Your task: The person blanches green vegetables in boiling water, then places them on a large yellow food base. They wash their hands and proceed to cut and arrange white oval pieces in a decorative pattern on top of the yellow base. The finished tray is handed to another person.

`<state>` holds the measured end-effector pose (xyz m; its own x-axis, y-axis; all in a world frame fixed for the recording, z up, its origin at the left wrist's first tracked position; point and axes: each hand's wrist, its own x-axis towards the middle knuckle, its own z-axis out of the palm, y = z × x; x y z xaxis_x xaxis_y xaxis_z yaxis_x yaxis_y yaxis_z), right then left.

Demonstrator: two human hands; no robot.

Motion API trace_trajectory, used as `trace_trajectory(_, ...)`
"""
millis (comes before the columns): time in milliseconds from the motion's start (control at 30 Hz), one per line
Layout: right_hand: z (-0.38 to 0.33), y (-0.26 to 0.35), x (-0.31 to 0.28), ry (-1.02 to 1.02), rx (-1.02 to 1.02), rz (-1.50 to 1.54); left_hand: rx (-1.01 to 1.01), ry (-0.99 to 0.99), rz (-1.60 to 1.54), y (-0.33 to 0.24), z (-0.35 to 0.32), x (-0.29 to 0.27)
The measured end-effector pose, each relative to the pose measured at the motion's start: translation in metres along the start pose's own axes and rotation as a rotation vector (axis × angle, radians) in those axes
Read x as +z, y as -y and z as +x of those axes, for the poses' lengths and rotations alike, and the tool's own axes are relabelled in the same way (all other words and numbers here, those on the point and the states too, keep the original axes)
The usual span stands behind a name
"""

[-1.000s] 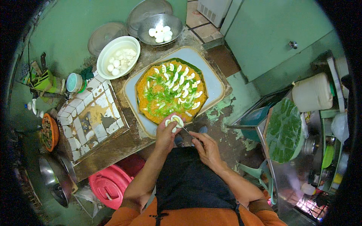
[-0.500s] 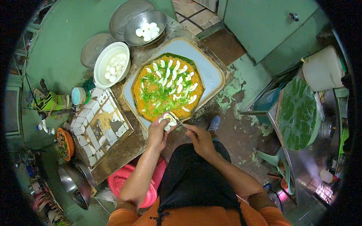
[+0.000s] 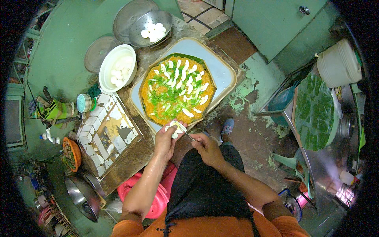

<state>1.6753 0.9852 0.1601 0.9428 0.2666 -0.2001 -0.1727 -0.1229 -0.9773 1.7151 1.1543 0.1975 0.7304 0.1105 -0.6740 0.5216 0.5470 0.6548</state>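
Standing here, I see the cut boiled egg (image 3: 176,129) pinched in the left hand (image 3: 164,141), at ten o'clock from the right hand (image 3: 207,148), which clasps a knife (image 3: 189,136) pointing that way, the noodle platter (image 3: 162,104) lying beyond at twelve.

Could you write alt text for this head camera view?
A person's left hand holds a cut boiled egg while the right hand holds a knife at it, by an orange noodle dish topped with greens and egg slices on a pale tray. At upper left are peeled eggs in a white bowl and metal colander.
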Motion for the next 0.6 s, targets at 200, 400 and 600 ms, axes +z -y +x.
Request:
trace_trajectory(200,0.020,-0.002,0.019,0.003,0.148,0.101,0.012,-0.024,0.113,-0.019,0.014,-0.016)
trace_trajectory(400,0.019,0.021,0.027,0.055,0.373,0.474,0.032,-0.030,0.182,-0.024,0.022,-0.017)
trace_trajectory(600,0.005,-0.004,0.053,0.044,0.175,0.271,-0.057,0.001,0.138,-0.032,0.013,-0.037)
